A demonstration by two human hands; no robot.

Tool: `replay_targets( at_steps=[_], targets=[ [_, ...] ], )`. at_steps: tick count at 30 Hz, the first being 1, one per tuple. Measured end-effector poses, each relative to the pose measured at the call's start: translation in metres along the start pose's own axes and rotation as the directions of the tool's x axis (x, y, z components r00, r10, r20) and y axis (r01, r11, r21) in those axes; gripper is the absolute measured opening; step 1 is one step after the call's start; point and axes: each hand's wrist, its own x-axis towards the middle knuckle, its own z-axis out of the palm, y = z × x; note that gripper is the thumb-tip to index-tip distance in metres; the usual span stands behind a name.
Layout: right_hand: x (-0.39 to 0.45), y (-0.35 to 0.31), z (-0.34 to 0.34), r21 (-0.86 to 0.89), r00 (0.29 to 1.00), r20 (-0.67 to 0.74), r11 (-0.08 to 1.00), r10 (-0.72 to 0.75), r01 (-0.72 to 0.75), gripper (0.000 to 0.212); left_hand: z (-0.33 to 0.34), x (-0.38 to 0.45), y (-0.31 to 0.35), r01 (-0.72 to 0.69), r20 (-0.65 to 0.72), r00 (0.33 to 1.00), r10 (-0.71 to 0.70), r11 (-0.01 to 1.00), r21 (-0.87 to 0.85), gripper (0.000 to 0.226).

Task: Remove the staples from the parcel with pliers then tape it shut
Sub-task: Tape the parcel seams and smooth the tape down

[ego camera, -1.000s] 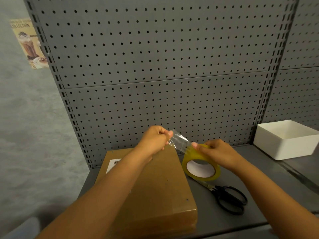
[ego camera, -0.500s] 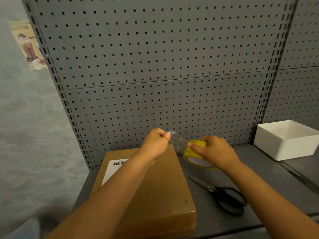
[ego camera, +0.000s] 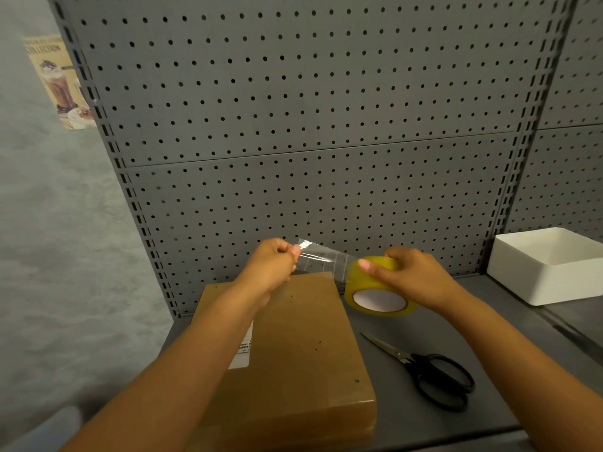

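Note:
A brown cardboard parcel [ego camera: 303, 357] lies flat on the grey shelf [ego camera: 408, 419], with a white label partly hidden under my left forearm and small holes along its right side. Above its far end my right hand [ego camera: 414, 275] grips a yellow roll of clear tape [ego camera: 375, 288]. My left hand [ego camera: 270, 265] pinches the free end of the tape strip [ego camera: 323, 259], which stretches between both hands. No pliers are in sight.
Black-handled scissors [ego camera: 430, 373] lie on the shelf right of the parcel. A white bin [ego camera: 554, 265] stands at the back right. A grey pegboard wall [ego camera: 293, 125] rises directly behind the shelf.
The hands have moved apart and the pulled-out tape strip between them has grown longer. The roll is held a little farther right than before.

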Motion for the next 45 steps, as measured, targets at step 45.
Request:
replay_targets(
  at_steps=[45],
  targets=[
    [0.055, -0.041, 0.021, -0.217, 0.985, 0.159, 0.971, -0.061, 0.095, 0.023, -0.007, 0.011, -0.073, -0.018, -0.062, 0.996, 0.065, 0.817, 0.577, 0.017]
  ],
)
